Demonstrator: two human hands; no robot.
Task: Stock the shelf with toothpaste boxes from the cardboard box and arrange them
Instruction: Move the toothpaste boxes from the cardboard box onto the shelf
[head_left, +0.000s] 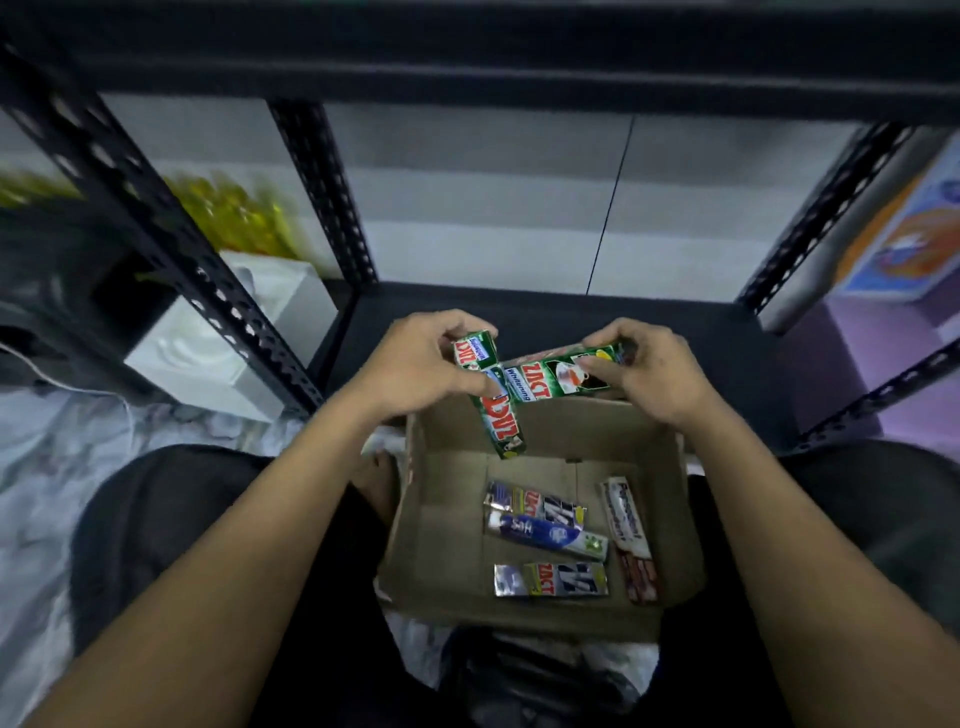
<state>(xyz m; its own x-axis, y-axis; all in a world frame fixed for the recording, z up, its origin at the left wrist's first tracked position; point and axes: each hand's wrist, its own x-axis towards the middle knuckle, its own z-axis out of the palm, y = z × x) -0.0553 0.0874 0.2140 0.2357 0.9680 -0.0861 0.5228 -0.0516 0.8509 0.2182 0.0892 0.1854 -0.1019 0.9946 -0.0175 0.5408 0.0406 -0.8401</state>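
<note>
Left grip (415, 364) and right grip (649, 370) hang over our cardboard box (447, 530), where four loose toothpaste boxes (551, 579) lie flat. We pinch a tilted green box (503, 421) in the left and a level green box (563, 378) in the right, their ends crossing. Beyond lies the dark shelf (550, 310).
</note>
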